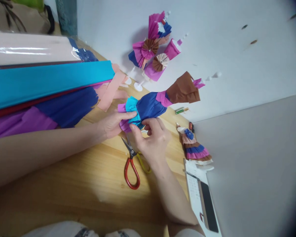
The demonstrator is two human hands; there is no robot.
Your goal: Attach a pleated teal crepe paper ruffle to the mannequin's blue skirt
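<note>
A small dress form wrapped in crepe paper (151, 106) is tilted across the middle of the view. Its layers are brown, pink, dark blue, turquoise and purple, and a white beaded tip sticks out at one end. My left hand (113, 124) is closed around the purple and turquoise end, thumb on the turquoise ruffle (131, 104). Beside it, my right hand (155, 136) pinches the ruffle's edge, near the dark blue part. Just below lie scissors (132, 161) with one red and one yellow handle, blades spread, partly covered by my right hand.
Crepe paper sheets in turquoise (49, 82), dark blue (69, 105) and purple (22, 123) lie at left, with peach strips (111, 92). Decorated paper forms (150, 49) stand by the wall. A layered paper dress (194, 146) and a white board (194, 187) are at right.
</note>
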